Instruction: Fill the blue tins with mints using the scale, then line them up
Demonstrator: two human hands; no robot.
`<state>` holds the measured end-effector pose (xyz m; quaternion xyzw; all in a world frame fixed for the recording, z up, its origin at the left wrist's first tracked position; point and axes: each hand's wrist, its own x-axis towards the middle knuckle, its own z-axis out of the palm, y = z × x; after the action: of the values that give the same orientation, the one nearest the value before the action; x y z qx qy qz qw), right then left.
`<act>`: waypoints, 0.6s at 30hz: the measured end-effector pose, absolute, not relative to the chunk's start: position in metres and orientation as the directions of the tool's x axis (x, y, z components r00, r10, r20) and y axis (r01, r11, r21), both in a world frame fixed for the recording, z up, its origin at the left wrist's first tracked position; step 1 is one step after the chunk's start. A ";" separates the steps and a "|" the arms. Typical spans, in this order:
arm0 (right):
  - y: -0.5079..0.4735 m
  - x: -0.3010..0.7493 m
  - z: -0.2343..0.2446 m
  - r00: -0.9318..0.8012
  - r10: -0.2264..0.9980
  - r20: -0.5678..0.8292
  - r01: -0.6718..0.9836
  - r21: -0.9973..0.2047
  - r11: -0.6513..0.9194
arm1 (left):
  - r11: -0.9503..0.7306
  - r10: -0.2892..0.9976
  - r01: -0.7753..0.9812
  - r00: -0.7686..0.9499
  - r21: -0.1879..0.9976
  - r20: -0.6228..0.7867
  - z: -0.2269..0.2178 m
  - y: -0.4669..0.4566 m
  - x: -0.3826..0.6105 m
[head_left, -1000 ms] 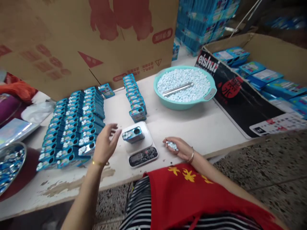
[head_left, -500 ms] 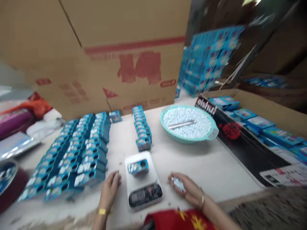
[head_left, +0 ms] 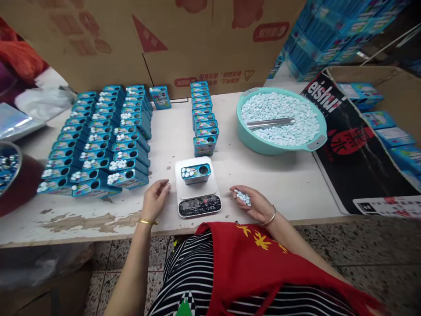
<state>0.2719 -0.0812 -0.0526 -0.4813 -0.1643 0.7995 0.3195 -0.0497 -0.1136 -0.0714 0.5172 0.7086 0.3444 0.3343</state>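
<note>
A white digital scale [head_left: 199, 192] stands before me on the table, its display showing digits. On it rests a small blue box [head_left: 196, 175] with a dark round hole in its top and several white candies at one end. To the left of the scale, my left hand [head_left: 157, 199] lies on the table edge, fingers loosely curled together and nothing visible in them. On the right, my right hand [head_left: 256, 205] is palm up, cupped around a small heap of white candies [head_left: 243, 197]. A teal basin [head_left: 259, 147] full of the same candies holds a metal scoop [head_left: 271, 123].
Rows of blue boxes [head_left: 98, 145] fill the left, with a shorter row [head_left: 204, 118] behind the scale. A large carton [head_left: 115, 66] walls the back. An open box [head_left: 342, 162] of blue packs stands right; a dark red bowl [head_left: 23, 188] is far left.
My view has tilted downward, bringing my lap and the floor into sight. Both hands keep their places beside the scale, and the candies are still in my right palm.
</note>
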 end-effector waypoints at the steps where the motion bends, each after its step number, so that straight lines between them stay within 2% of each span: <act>1: -0.079 0.271 -0.047 -0.334 0.671 -0.662 -0.346 -0.576 -0.741 | 0.220 0.964 0.501 -0.243 0.837 -0.108 -0.071 -0.114 -0.050; 3: -0.075 0.267 -0.035 -0.345 0.679 -0.648 -0.331 -0.593 -0.734 | 0.183 0.967 0.507 -0.249 0.842 -0.059 -0.067 -0.114 -0.048; 6: -0.067 0.258 -0.017 -0.374 0.697 -0.611 -0.312 -0.625 -0.715 | -0.001 0.969 0.569 -0.202 0.823 0.140 -0.052 -0.110 -0.041; 9: -0.064 0.244 -0.004 -0.422 0.695 -0.583 -0.291 -0.639 -0.712 | -0.240 0.933 0.643 -0.055 0.728 0.356 -0.030 -0.104 -0.029; 12: -0.066 0.227 0.001 -0.500 0.656 -0.566 -0.268 -0.619 -0.738 | -0.398 0.885 0.674 0.102 0.622 0.455 -0.010 -0.095 -0.020; 15: -0.069 0.207 -0.004 -0.589 0.562 -0.581 -0.234 -0.543 -0.806 | -0.506 0.853 0.687 0.308 0.522 0.422 0.010 -0.082 -0.017; 18: -0.074 0.187 -0.017 -0.639 0.460 -0.617 -0.197 -0.447 -0.872 | -0.568 0.822 0.711 0.517 0.414 0.238 0.027 -0.065 -0.020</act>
<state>0.1865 -0.0743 -0.0171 -0.3828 -0.1721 0.8887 0.1847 -0.0196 -0.0654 0.0274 0.8608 0.4454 0.2071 0.1335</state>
